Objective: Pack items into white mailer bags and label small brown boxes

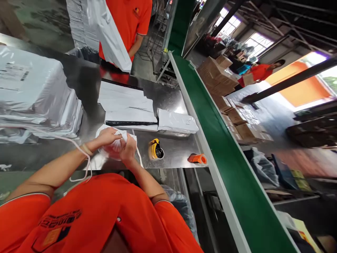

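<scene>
My left hand [105, 136] and my right hand [128, 150] meet over the steel table top [168, 154], both pinching a thin white drawstring bag [113, 149]. Something reddish shows through the bag, though my fingers hide much of it. A pale cord [79, 149] trails from it over my left forearm. Just right of my right hand stands a yellow-and-black tape dispenser [156, 149]. Beyond my hands lie a sealed white package [177, 121] and a pile of flat white mailers [126, 102].
A tall stack of silver-white packages [34, 95] fills the table's left side. An orange tool [197, 159] lies by the green conveyor belt [210, 123]. Across the table, a co-worker in an orange shirt [126, 24] holds a white bag [112, 35]. Cardboard boxes [217, 79] stand beyond the belt.
</scene>
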Tool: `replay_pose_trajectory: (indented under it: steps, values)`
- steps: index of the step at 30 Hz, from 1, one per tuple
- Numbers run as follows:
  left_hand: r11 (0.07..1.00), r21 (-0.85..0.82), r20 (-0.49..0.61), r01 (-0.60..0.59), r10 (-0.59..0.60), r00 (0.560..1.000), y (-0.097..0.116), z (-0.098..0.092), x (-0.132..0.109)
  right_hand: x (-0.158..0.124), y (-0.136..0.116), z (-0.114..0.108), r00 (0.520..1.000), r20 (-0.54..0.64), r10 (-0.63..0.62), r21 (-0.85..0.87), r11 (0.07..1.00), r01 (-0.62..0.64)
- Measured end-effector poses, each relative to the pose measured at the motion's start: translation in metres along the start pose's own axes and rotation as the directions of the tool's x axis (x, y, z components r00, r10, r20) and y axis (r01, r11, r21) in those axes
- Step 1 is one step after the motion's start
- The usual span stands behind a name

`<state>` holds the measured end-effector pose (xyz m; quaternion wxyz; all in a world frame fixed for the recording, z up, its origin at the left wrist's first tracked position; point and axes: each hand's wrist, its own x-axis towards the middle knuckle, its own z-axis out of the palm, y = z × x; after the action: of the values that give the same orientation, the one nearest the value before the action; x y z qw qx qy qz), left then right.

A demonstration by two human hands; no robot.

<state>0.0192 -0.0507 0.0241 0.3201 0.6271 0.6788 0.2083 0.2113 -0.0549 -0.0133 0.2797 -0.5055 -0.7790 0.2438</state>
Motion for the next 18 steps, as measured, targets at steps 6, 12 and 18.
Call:
replay_pose_trajectory:
  steps: [6, 12, 18]
  values:
    - [0.982, -0.006, -0.203, -0.187, 0.182, 0.962, -0.016, -0.011, -0.026, 0.038, -0.016, -0.016, 0.976, 0.131, 0.176, -0.101, 0.981, -0.163]
    - [0.908, 0.368, -0.319, -0.199, 0.325, 0.890, -0.017, 0.020, -0.060, 0.050, -0.030, -0.032, 0.937, 0.313, 0.157, -0.332, 0.942, -0.047]
    - [0.899, 0.403, -0.037, -0.171, 0.203, 0.979, 0.007, 0.018, -0.041, 0.067, -0.016, -0.046, 0.865, 0.499, -0.056, -0.180, 0.969, 0.167]
